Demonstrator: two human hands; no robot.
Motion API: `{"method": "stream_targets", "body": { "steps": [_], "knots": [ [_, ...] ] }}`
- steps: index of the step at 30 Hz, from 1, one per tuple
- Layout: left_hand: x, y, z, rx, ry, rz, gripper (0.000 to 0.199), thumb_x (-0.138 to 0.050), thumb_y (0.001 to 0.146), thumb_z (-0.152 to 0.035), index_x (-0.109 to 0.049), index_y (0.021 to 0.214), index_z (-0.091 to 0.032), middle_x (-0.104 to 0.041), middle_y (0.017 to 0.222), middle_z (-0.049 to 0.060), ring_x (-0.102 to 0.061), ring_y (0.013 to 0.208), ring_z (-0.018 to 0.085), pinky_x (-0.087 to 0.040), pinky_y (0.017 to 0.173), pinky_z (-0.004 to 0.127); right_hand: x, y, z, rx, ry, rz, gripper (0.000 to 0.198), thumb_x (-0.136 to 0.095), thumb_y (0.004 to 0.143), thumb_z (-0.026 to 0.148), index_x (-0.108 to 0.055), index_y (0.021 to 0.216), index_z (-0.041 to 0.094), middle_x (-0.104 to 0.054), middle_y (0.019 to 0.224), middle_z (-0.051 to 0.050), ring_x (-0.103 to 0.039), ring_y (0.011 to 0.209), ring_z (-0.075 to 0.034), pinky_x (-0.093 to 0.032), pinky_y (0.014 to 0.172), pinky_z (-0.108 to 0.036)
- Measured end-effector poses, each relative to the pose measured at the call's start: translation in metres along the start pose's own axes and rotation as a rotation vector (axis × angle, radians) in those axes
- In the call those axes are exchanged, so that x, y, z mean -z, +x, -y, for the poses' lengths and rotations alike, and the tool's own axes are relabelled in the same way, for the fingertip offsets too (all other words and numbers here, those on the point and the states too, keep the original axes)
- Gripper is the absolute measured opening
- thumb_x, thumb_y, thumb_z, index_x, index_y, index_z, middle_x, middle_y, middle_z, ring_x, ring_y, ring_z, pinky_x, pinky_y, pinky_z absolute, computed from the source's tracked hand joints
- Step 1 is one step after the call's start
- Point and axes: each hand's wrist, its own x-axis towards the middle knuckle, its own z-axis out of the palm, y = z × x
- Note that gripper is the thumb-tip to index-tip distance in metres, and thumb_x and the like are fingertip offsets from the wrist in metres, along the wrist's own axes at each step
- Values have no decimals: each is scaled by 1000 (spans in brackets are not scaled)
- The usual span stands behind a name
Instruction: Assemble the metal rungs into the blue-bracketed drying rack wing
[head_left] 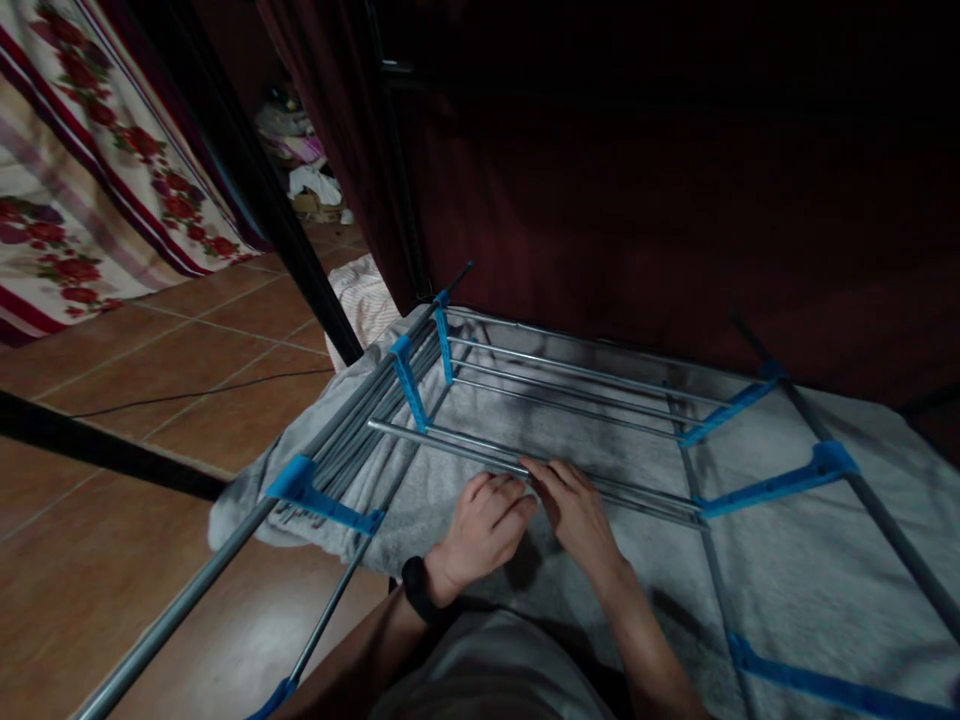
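Observation:
A rack frame of grey metal tubes and blue plastic brackets (409,385) lies in front of me. Several thin tubes (585,378) cross between its two sides. One loose-looking metal tube (442,443) has a free left end and runs right to my hands. My left hand (487,525), with a black band on the wrist, has its fingers curled at this tube. Beside it, my right hand (574,505) bends its fingers over the tube near the left fingertips. The fingers partly hide the tube's right part and the crossbar behind it.
Under the rack is a grey blanket (847,570), with a bundle of metal tubes (352,445) at its left. Black posts (292,225) stand at the left. A dark red curtain (600,230) hangs behind. The floor is tiled (187,370), with a dark cable.

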Motion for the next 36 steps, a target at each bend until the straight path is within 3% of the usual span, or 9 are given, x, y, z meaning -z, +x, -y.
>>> {"method": "stream_targets", "body": {
  "steps": [5, 13, 21, 29, 36],
  "knots": [
    [-19, 0, 14, 139, 12, 269, 45, -48, 101, -14, -55, 144, -21, -69, 129, 11, -61, 122, 25, -41, 113, 48, -26, -12, -19, -20, -172, 38, 32, -41, 104, 20, -72, 107, 25, -70, 98, -7, -66, 93, -25, -55, 89, -41],
    [-42, -23, 28, 164, 20, 526, 39, -45, 102, -13, -60, 137, -21, -70, 116, 8, -63, 108, 23, -49, 102, 42, -59, -31, -42, -68, -130, 71, 35, -41, 105, 26, -67, 129, 26, -73, 113, -9, -68, 103, -25, -55, 94, -42],
    [-45, -42, 41, 210, -6, 574, 32, -47, 101, -10, -63, 127, -19, -68, 111, 8, -63, 105, 22, -46, 103, 40, -64, -57, -65, -105, -165, 54, 42, -38, 100, 17, -66, 131, 24, -73, 113, -11, -66, 105, -26, -51, 99, -47],
    [-50, -52, 53, 252, -20, 592, 33, -41, 101, -11, -64, 124, -16, -68, 107, 11, -62, 104, 25, -46, 99, 43, -58, -103, -94, -307, -131, -248, 39, -40, 102, 34, -63, 132, 23, -61, 136, -16, -55, 128, -33, -45, 109, -60],
    [-50, -56, 58, 236, -39, 557, 38, -37, 104, -12, -61, 133, -16, -67, 110, 10, -62, 102, 23, -46, 97, 40, -47, -143, -107, -671, 135, -640, 38, -59, 91, 57, -62, 104, 22, -57, 111, -14, -56, 115, -32, -48, 104, -56]
  ]
}}
